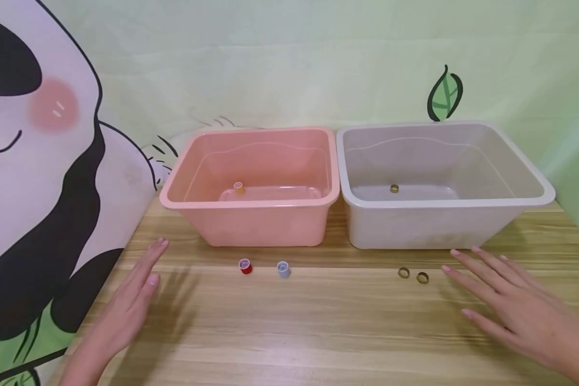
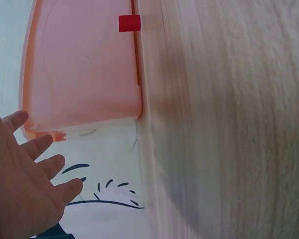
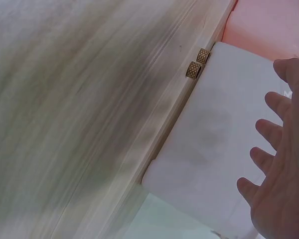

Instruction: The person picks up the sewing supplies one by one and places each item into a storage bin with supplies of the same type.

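My left hand [image 1: 125, 308] hovers over the left side of the table, fingers straight and holding nothing. Nearest to it stands a small red cylinder with a pale hollow top [image 1: 245, 266], and a similar pale blue one [image 1: 283, 269] is to the right of that. My right hand [image 1: 521, 305] is spread out on the other side, also holding nothing. Just left of its fingertips lie two small brass-coloured rings, one [image 1: 422, 277] nearer and one [image 1: 403, 273] farther. Their dimpled outer surface shows on the nearer-looking ring [image 3: 193, 70] in the right wrist view.
A pink bin [image 1: 260, 225] holds a small yellow cylinder [image 1: 239, 187]. Close on its right stands a grey bin [image 1: 415, 228] with a brass-coloured ring [image 1: 394, 188] inside. Both are on the wooden table [image 1: 289, 332], before a printed panda cloth [image 1: 289, 69].
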The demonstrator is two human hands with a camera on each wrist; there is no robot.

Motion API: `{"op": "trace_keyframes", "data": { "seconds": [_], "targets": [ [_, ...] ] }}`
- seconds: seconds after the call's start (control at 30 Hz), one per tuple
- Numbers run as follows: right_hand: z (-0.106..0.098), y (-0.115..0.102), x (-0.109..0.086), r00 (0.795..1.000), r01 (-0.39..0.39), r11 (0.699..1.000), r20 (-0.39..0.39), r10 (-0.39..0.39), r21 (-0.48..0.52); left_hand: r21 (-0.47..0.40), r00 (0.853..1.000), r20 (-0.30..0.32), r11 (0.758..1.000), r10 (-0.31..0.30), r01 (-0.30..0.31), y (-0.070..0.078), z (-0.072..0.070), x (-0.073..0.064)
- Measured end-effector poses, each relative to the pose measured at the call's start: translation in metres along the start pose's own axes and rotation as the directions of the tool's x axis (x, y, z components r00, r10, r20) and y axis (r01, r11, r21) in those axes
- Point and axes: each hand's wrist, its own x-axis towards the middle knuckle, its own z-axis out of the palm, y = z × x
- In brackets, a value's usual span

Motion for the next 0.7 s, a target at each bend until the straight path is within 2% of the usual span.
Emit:
{"op": "trace_keyframes", "data": {
  "seconds": [0.47, 0.7],
  "targets": [
    [0.009, -0.012, 0.023, 0.998, 0.07, 0.997, 0.001, -0.07, 0.009, -0.017, 0.999, -0.014, 0.999, -0.036, 0.036, 0.003, -0.002, 0.002],
    [0.014, -0.018, 0.034, 0.993, 0.114, 0.993, 0.002, -0.114, 0.014, -0.041, 0.996, -0.006, 0.995, -0.092, 0.092, 0.006, -0.004, 0.004]
  ]
}}
